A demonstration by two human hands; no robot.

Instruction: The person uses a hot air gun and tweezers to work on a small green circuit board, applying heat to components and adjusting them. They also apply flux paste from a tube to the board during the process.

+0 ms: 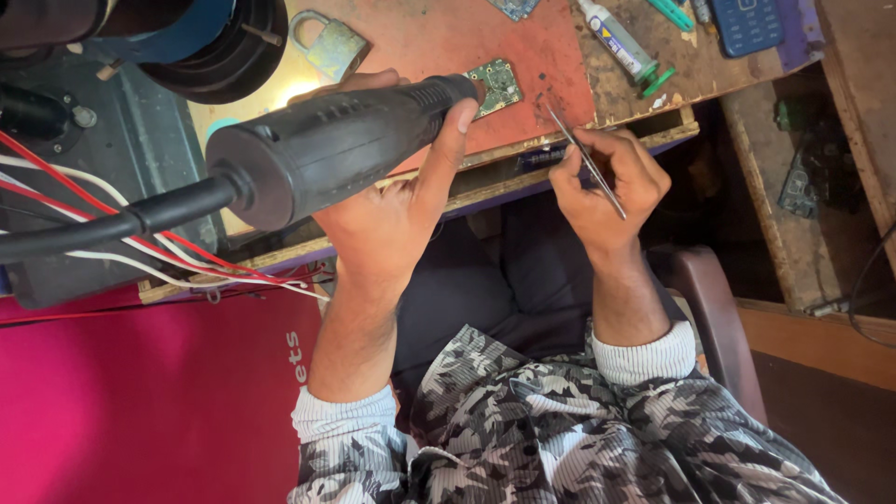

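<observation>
Left hand [392, 215] wraps its fingers round the black hot-air gun [327, 149], nozzle right at the small green circuit board [499, 86] on the red worktop [439, 42], while right hand [607, 191] pinches tweezers [583, 159] just beside it—heating step, I'd say, steady aim needed.

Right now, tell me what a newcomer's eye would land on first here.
First, the big black hot-air gun, gripped in the left hand at centre, its nozzle aimed at a small green circuit board on the red work mat. Next, the metal tweezers pinched in the right hand, their tips near the board. At far left, red and white wires run beside the gun's thick black cable.
</observation>
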